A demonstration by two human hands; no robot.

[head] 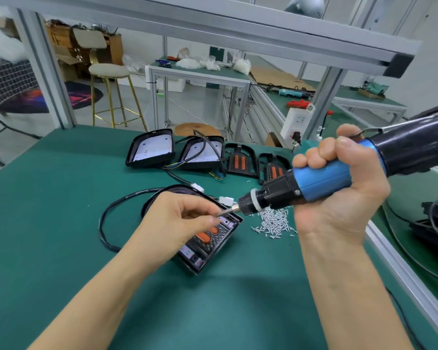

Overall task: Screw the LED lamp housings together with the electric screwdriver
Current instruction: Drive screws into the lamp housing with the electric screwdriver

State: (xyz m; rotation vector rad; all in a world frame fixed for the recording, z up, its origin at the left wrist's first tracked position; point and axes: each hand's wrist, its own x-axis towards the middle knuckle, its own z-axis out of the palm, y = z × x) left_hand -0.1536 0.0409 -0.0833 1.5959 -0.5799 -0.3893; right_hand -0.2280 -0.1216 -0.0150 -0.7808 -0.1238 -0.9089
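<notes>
A green matted workbench (48, 198) is seen, carrying the items listed. A black rubber cable (104, 223) is looped at the left, running to a black plastic LED lamp housing with orange inserts (210, 245) at the centre of the bench. The left hand (180, 223) is held over this housing, fingers curled, thumb and forefinger pinched together at the tip of the screwdriver bit; whether a screw is held there cannot be told. Along the far edge, two black open-backed lamp shells with pale inner plates (151, 150) and two black frames with orange strips (239, 160) are laid side by side. A heap of small silver screws (274, 222) is found just right of the central housing. A blue and black electric screwdriver (321, 180) is gripped in the right hand (339, 198), fingers wrapped round the blue barrel, the bit angled down and left toward the housing.
</notes>
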